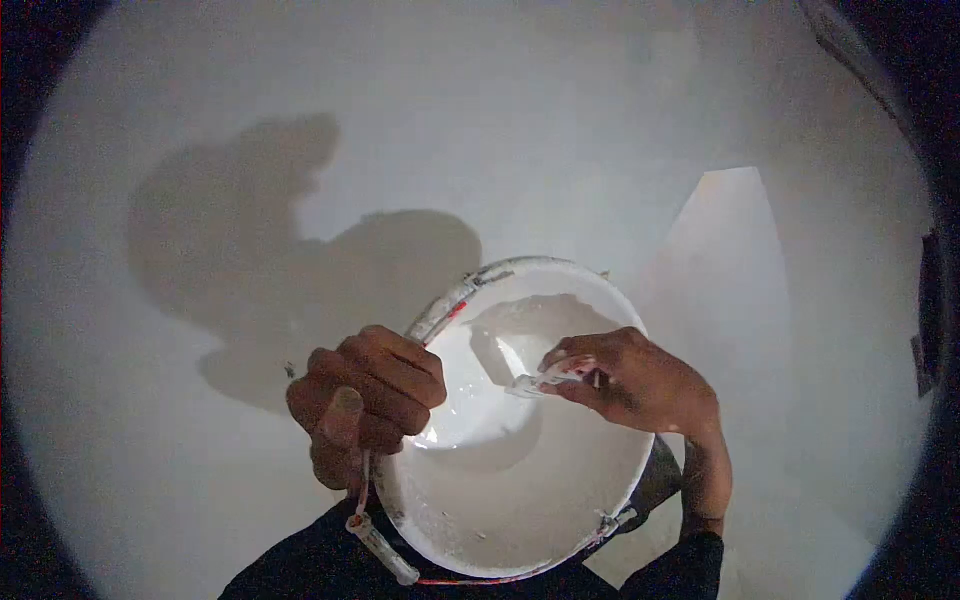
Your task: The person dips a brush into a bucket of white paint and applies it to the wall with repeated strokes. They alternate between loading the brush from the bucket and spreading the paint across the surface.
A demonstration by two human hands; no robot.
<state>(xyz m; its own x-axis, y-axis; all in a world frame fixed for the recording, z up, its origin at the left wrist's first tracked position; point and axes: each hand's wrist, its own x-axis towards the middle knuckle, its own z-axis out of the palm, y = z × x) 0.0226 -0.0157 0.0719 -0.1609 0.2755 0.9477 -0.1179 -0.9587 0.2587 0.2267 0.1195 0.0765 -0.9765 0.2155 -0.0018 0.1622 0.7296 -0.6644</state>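
A round white bucket (520, 556) is at the lower middle, with white liquid (462, 390) inside and smears on its rim. My left hand (367, 405) is closed in a fist at the bucket's left edge, gripping its wire handle (364, 480). A pale grip tube (385, 552) hangs on the wire below that fist. Over the opening, my right hand (630, 385) pinches a small, whitish, partly clear object (545, 380) between thumb and fingers. What that object is cannot be made out.
Behind the bucket is a plain pale surface (560, 110) with a dark shadow on its left half. A brighter angular patch (730, 260) lies right of the bucket. Dark items (929, 310) stand at the far right edge.
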